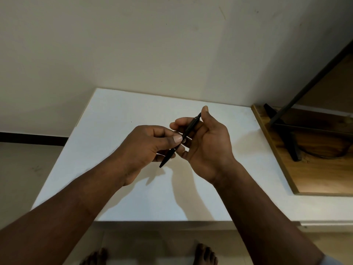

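Over the middle of the white table [133, 197], whose right edge meets a wooden board [315, 178], I see the left hand [145, 148] and right hand [208, 148] close together, both pinching one slanted black pen [188, 130] held above the table.

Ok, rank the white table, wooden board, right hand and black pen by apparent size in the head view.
1. white table
2. wooden board, cut off at the frame edge
3. right hand, enlarged by nearness to the camera
4. black pen
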Available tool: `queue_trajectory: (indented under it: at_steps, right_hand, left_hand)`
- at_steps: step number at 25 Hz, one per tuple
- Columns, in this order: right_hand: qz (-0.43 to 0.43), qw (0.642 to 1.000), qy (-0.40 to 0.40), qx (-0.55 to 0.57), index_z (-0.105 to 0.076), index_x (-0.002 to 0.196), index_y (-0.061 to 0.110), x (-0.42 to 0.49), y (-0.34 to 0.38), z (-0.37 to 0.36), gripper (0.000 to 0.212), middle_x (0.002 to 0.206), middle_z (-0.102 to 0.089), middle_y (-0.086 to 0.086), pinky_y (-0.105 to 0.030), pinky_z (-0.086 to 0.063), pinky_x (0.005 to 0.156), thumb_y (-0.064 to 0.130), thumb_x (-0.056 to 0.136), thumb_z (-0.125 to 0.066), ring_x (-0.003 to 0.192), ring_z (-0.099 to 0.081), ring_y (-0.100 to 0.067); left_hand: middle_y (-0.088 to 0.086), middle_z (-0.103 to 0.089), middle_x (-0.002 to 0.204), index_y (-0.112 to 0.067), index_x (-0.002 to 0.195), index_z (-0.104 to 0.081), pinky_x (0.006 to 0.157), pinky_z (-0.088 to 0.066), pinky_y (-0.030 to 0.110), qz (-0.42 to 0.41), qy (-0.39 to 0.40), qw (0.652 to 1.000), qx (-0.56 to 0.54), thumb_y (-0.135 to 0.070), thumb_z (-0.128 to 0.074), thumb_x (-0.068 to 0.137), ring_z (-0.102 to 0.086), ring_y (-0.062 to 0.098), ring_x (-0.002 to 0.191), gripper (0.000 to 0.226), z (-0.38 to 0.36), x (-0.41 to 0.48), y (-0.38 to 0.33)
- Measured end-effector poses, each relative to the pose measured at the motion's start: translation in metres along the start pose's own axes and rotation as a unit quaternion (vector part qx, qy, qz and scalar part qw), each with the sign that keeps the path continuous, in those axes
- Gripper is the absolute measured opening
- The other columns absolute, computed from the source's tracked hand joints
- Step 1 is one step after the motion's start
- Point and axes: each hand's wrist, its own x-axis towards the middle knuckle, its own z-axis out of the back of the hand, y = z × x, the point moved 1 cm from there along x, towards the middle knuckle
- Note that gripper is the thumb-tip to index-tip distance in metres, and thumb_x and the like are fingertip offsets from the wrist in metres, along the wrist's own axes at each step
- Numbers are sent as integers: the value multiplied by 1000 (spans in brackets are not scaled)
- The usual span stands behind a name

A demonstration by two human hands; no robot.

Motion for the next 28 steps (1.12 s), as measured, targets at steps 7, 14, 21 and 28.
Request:
queue_trajectory:
  at_steps: [7,14,21,28]
  right_hand:
    - [55,998,-40,7,-74,102,15,0,6,1,45,105,-83,-5,-38,-56,83,48,110,-45,93,-78,-21]
    - [65,996,-53,5,-74,94,17,-3,7,3,31,99,-82,-2,-36,-54,81,34,108,-52,87,-79,-19]
    - [88,996,-15,9,-76,98,12,-1,-9,-9,59,97,-81,-8,-44,-53,88,56,110,-38,94,-76,-24]
    - [101,972,-83,195,-62,91,16,4,11,7,50,66,-48,3,-25,-45,55,59,108,-43,53,-47,-11]
  left_hand:
    - [2,-83,96,-19,98,-82,73,-56,26,-8,-13,1000,2,-30,-71,95,-77,15,82,16,0,2,0]
    - [1,-83,94,-20,97,-82,73,-55,26,-10,-24,1000,3,-30,-73,93,-77,13,80,14,0,1,1]
    - [4,-84,96,-18,96,-83,75,-58,27,-10,-13,1000,-27,-34,-75,91,-79,17,85,19,-3,2,3]
    - [-10,-82,87,-24,88,-80,74,-55,28,-27,-121,991,50,-45,-74,91,-76,9,79,21,5,8,9]
